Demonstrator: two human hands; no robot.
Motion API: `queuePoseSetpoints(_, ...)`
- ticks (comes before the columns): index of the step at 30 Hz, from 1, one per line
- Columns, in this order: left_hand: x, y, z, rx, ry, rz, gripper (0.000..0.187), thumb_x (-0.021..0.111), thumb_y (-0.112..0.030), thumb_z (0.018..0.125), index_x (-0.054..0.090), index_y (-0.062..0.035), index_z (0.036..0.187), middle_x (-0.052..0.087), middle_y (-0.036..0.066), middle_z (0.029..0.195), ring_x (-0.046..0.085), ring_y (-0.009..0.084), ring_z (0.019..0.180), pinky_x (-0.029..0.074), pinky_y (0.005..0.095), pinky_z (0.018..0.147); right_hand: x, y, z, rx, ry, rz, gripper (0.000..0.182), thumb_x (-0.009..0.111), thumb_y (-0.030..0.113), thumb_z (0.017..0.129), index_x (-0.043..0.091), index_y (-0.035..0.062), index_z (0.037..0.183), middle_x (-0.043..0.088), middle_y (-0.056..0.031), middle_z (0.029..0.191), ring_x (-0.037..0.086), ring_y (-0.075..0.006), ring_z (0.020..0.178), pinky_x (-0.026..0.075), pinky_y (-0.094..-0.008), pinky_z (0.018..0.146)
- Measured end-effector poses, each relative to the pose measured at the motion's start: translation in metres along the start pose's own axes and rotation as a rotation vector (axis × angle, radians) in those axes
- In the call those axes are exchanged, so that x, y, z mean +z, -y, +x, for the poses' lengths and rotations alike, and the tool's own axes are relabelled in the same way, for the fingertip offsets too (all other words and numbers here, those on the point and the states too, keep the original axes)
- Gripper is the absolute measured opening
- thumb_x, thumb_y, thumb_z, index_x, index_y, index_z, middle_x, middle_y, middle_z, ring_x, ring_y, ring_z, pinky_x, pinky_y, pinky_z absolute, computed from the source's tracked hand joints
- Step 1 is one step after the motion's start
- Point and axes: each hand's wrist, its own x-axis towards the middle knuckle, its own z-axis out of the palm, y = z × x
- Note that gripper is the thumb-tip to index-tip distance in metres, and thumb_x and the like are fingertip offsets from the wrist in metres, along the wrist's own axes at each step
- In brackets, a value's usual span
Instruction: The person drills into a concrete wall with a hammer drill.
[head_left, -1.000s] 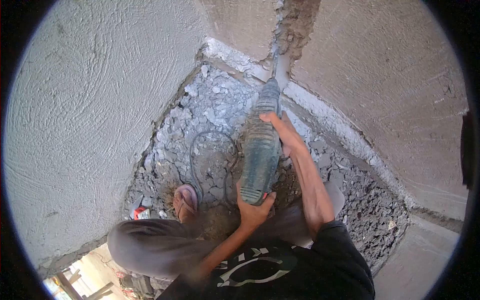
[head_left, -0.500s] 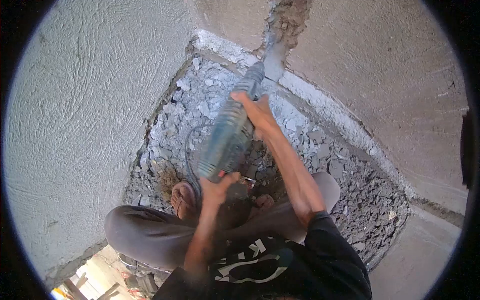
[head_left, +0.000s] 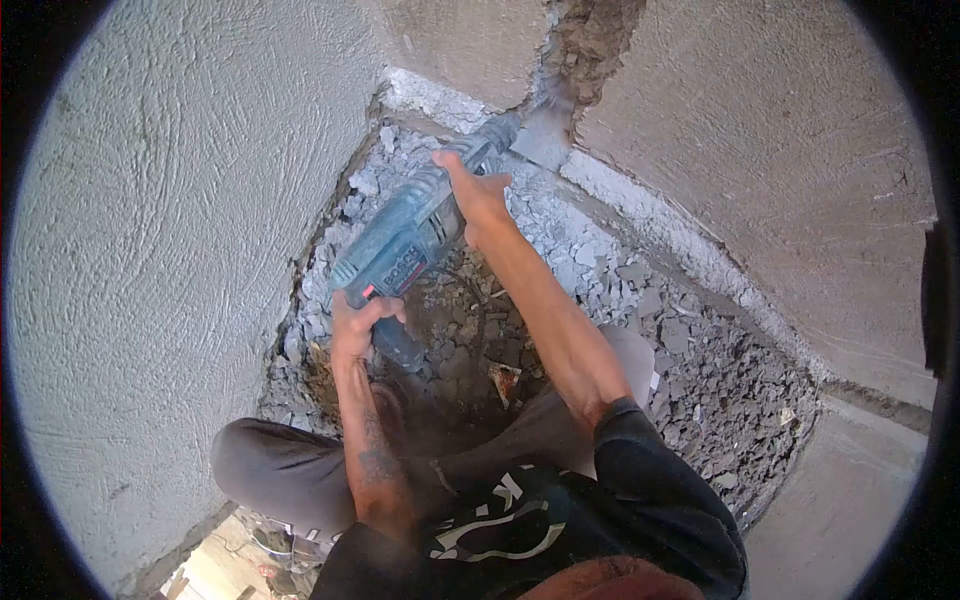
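Observation:
A dusty blue-green hammer drill [head_left: 400,225] lies diagonally across the middle of the view, its front end pointing up and right. My left hand [head_left: 358,325] is wrapped around its rear handle near a red button. Farther forward, my right hand [head_left: 472,195] grips the body just behind the nose. The tip reaches into a rough channel [head_left: 590,50] cut in the wall, where dust and blur hide the bit. Below the tool hangs a dark cable [head_left: 480,330].
Broken grey rubble [head_left: 740,410] covers the ground around my bent legs [head_left: 290,465]. A rough plastered wall [head_left: 190,220] rises on the left, a smoother brown wall [head_left: 770,150] on the right. A pale ledge [head_left: 650,205] runs along the wall base. A small torn wrapper [head_left: 504,382] lies in the rubble.
The drill's rear end has swung left and upward, with both hands moving along. Its front stays near the wall channel. The wrapper and more ground now show beneath.

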Motion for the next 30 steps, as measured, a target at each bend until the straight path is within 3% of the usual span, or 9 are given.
queuePoseSetpoints(3,-0.012,0.003,-0.014,-0.045,0.036,0.039,0.037,0.073,-0.002,0.068,0.065,0.0091,0.102,0.07,0.014,0.082,0.066,0.021,0.064,0.053,0.0325,0.064,-0.004,-0.001,-0.011,0.074,-0.078,-0.168,0.14,0.082,0.047,0.064,-0.011,-0.015,0.148,0.037,-0.0352,0.142,0.052,-0.0399,0.122,0.049,-0.0476,0.096)
queuePoseSetpoints(5,0.003,0.007,-0.037,0.024,-0.003,0.059,0.041,0.074,-0.001,0.068,0.065,0.0072,0.107,0.07,0.012,0.09,0.067,0.0192,0.071,0.053,0.0324,0.07,-0.016,-0.024,-0.005,0.008,0.077,0.071,0.13,0.081,0.045,0.066,-0.002,-0.0151,0.147,0.038,-0.0344,0.138,0.053,-0.0375,0.12,0.05,-0.05,0.094)
queuePoseSetpoints(8,0.044,0.006,-0.075,0.11,-0.054,0.255,0.053,0.077,0.001,0.067,0.064,0.0013,0.118,0.069,0.007,0.109,0.065,0.015,0.091,0.051,0.032,0.083,-0.04,-0.013,-0.034,0.031,0.116,0.038,0.118,0.08,0.043,0.068,0.008,-0.0132,0.143,0.042,-0.032,0.131,0.056,-0.0351,0.114,0.053,-0.0497,0.087)
queuePoseSetpoints(13,0.071,0.03,-0.117,-0.021,-0.025,-0.098,0.05,0.076,-0.001,0.068,0.063,0.0032,0.116,0.069,0.008,0.104,0.066,0.0161,0.088,0.052,0.0327,0.08,-0.062,0.004,-0.086,-0.058,0.124,-0.017,0.111,0.081,0.044,0.071,0.015,-0.0121,0.139,0.047,-0.0275,0.123,0.059,-0.0326,0.105,0.057,-0.0436,0.077)
queuePoseSetpoints(14,0.076,0.033,-0.122,0.005,-0.05,-0.147,0.049,0.076,-0.002,0.068,0.064,0.0039,0.115,0.069,0.008,0.101,0.066,0.0164,0.087,0.052,0.0328,0.079,-0.066,0.005,-0.09,-0.064,0.136,-0.053,0.117,0.08,0.043,0.071,0.008,-0.0125,0.143,0.045,-0.0296,0.126,0.058,-0.0352,0.109,0.055,-0.0455,0.082)
queuePoseSetpoints(15,0.082,0.035,-0.125,0.013,-0.045,-0.144,0.049,0.076,-0.002,0.068,0.064,0.0039,0.115,0.069,0.008,0.101,0.066,0.0164,0.087,0.052,0.0328,0.079,-0.069,0.009,-0.092,-0.079,0.152,-0.085,0.123,0.079,0.043,0.07,0.001,-0.0128,0.146,0.043,-0.0317,0.129,0.057,-0.0378,0.113,0.054,-0.0474,0.087)
queuePoseSetpoints(18,0.091,0.039,-0.124,0.145,-0.018,-0.086,0.046,0.073,-0.002,0.069,0.063,0.0053,0.113,0.069,0.009,0.097,0.067,0.0176,0.084,0.054,0.0336,0.076,-0.076,0.022,-0.095,-0.047,0.145,-0.203,0.128,0.079,0.049,0.07,-0.001,-0.0148,0.147,0.042,-0.0345,0.132,0.056,-0.0388,0.115,0.053,-0.0475,0.087)
queuePoseSetpoints(22,0.091,0.038,-0.125,0.095,-0.097,-0.016,0.046,0.07,-0.003,0.069,0.062,0.0057,0.113,0.07,0.011,0.093,0.068,0.0193,0.081,0.055,0.0334,0.075,-0.076,0.015,-0.084,-0.116,0.228,-0.112,0.13,0.078,0.053,0.07,0.0,-0.0165,0.146,0.041,-0.0373,0.135,0.055,-0.0405,0.117,0.051,-0.0488,0.09)
queuePoseSetpoints(30,0.091,0.023,-0.141,0.1,-0.157,0.081,0.046,0.068,-0.002,0.068,0.061,0.0073,0.113,0.07,0.012,0.09,0.069,0.0209,0.079,0.056,0.0341,0.073,-0.068,0.008,-0.082,-0.063,0.127,-0.418,0.128,0.076,0.057,0.067,0.006,-0.0162,0.146,0.041,-0.0359,0.136,0.054,-0.0414,0.119,0.049,-0.0514,0.093)
